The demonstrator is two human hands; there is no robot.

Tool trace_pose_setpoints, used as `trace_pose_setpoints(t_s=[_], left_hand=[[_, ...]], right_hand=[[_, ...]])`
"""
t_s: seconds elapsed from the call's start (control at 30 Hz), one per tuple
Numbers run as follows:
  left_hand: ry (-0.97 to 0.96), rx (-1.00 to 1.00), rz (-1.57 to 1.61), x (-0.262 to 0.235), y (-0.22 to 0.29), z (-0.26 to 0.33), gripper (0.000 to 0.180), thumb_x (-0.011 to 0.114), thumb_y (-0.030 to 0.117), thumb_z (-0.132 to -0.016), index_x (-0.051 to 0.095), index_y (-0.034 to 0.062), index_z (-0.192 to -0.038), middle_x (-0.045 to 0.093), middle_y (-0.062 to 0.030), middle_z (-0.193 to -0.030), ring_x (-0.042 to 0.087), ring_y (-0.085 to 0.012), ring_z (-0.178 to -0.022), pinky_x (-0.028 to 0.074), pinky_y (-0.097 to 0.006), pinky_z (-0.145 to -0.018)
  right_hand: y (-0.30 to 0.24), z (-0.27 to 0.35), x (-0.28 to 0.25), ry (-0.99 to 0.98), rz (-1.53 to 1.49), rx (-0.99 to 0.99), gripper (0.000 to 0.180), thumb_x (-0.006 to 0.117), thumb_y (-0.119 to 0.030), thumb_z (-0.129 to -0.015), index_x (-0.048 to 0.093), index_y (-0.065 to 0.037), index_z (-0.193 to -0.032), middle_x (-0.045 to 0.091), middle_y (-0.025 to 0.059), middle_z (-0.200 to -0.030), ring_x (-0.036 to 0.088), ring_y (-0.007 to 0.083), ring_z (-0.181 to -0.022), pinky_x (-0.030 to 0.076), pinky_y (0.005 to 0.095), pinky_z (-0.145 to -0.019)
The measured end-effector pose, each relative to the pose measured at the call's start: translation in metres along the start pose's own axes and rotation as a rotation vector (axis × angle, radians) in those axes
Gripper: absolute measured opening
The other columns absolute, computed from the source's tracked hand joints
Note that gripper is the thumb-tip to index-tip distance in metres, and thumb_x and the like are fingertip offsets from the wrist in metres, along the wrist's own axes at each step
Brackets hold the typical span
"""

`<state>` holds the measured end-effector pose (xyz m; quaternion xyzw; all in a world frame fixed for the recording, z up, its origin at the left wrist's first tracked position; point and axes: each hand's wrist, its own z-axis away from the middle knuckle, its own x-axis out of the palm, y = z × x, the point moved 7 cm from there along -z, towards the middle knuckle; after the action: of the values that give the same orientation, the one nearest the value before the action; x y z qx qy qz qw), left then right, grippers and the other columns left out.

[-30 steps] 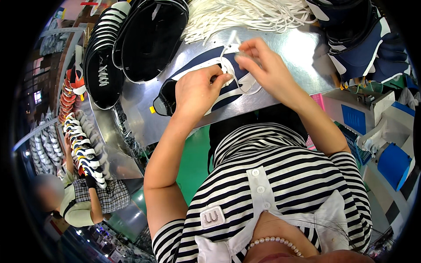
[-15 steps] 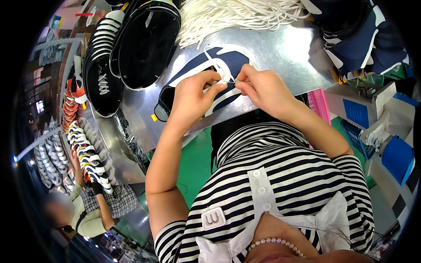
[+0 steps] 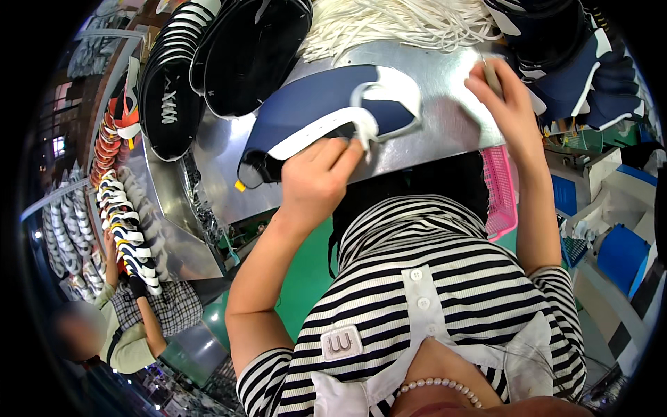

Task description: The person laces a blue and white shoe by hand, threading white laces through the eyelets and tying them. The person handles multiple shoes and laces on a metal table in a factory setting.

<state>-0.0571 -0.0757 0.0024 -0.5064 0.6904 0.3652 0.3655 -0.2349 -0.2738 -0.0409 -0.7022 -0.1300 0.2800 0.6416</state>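
Observation:
A navy shoe upper (image 3: 306,104) with white trim and a black collar lies on the metal table in front of me. My left hand (image 3: 316,174) is closed at its near edge, pinching the upper by the white eyelet strip (image 3: 316,132). A white shoelace (image 3: 372,94) loops over the tongue end, blurred close to my left fingertips. Raised off to the right, my right hand (image 3: 513,104) has its fingers round a slim grey tool (image 3: 492,78), whose working end I cannot make out.
A heap of white laces (image 3: 396,28) covers the table's far side. Black shoe uppers (image 3: 253,55) stand at the left, navy uppers (image 3: 570,83) at the right. A pink basket (image 3: 500,194) hangs below the table edge. Another person (image 3: 132,326) works at the far left.
My right hand has left the lace, moved right, and now holds a slim grey tool. My left hand has shifted slightly right and down. The upper has turned, showing more navy side.

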Motion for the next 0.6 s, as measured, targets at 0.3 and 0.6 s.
trace_pose_setpoints(t_s=[0.3,0.6], left_hand=[[-0.615,-0.806,0.971,0.036,-0.063,0.027,0.041,0.054,0.036,-0.100,0.065,0.0004,-0.118,0.066,-0.0127,-0.114,0.057,-0.0212,-0.111,0.041,-0.031,-0.098],[-0.327,-0.962,0.886,0.062,-0.088,0.022,0.017,0.069,0.020,-0.084,0.072,0.0048,-0.092,0.072,-0.0045,-0.084,0.066,-0.0168,-0.078,0.049,-0.030,-0.072]], right_hand=[[0.011,-0.010,0.084,-0.148,-0.344,0.120,0.036,0.078,-0.014,-0.083,0.051,-0.006,-0.106,0.061,0.0029,-0.089,0.057,0.0085,-0.080,0.045,0.0228,-0.070],[0.013,-0.004,0.097,-0.078,-0.257,0.172,0.040,0.077,-0.012,-0.083,0.048,-0.005,-0.111,0.058,0.0072,-0.101,0.057,0.0121,-0.092,0.047,0.0249,-0.077]])
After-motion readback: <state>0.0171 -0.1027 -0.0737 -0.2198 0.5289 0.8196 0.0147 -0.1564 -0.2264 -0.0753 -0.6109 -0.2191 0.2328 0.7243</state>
